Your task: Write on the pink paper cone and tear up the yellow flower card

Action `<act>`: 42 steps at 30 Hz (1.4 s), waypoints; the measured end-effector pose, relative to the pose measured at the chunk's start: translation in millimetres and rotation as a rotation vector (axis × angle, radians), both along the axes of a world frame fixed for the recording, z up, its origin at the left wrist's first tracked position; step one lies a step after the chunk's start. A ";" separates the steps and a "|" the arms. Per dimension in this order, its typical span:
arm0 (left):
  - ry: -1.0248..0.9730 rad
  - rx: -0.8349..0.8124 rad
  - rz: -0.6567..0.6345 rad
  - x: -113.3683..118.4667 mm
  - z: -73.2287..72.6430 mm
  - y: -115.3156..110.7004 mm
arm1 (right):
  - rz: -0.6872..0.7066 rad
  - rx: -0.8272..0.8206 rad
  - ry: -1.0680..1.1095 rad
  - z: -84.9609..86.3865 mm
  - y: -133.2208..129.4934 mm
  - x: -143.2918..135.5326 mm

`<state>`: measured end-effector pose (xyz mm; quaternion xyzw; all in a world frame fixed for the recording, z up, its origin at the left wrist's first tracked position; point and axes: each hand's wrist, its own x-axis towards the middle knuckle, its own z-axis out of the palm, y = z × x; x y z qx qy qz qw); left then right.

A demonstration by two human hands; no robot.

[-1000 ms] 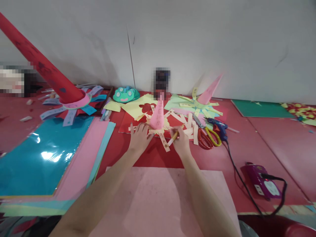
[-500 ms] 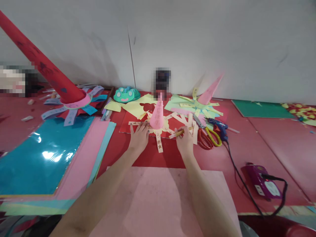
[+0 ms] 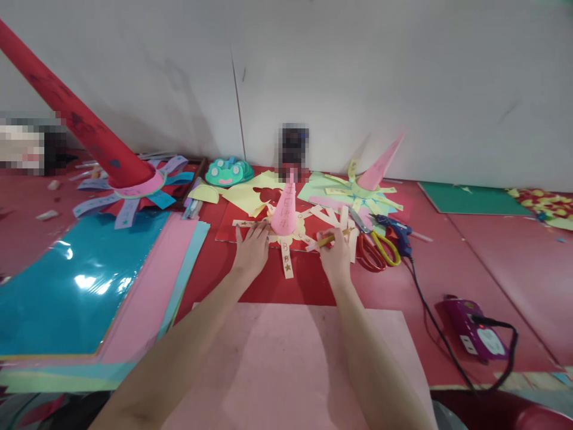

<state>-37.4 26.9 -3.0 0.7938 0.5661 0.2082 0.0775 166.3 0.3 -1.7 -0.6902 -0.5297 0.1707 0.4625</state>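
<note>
A pink paper cone [image 3: 284,216] with writing down its side stands upright on a yellow scalloped paper base [image 3: 299,227]. Lettered paper strips spread out from this base, and a strip with "B" and a star [image 3: 287,263] points toward me. My left hand [image 3: 251,252] lies with fingers outstretched at the base's left side, over a strip. Between the fingers of my right hand [image 3: 335,258] is a brown-yellow pen [image 3: 326,240], its tip at a strip on the right of the base. Loose cream strips [image 3: 344,216] lie beyond that hand.
Scissors [image 3: 372,251] and a blue glue gun [image 3: 398,233] lie right, its cord near a purple power box [image 3: 475,328]. A tall red cone [image 3: 94,131] stands left above blue sheets [image 3: 89,280]. Another pink cone [image 3: 380,164] stands back right. Pink paper [image 3: 286,358] lies in front.
Almost everything stays in place. The view has shifted very slightly, and the pen in my right hand has moved only a little at the right-hand strip.
</note>
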 end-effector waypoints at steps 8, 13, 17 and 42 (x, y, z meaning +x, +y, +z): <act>-0.024 -0.011 0.003 0.7 3.3 -1.0 | 0.100 0.028 -0.313 -9.2 17.0 9.1; -0.021 0.005 0.000 0.8 2.5 -1.4 | -0.020 -0.012 -0.324 -11.9 17.0 17.9; -0.020 0.004 -0.001 0.3 1.1 -1.1 | -0.056 -0.048 -0.336 -10.5 15.8 20.7; 0.091 -0.020 0.042 2.8 2.9 -1.8 | 0.266 -0.065 -0.305 -8.9 -6.7 -34.8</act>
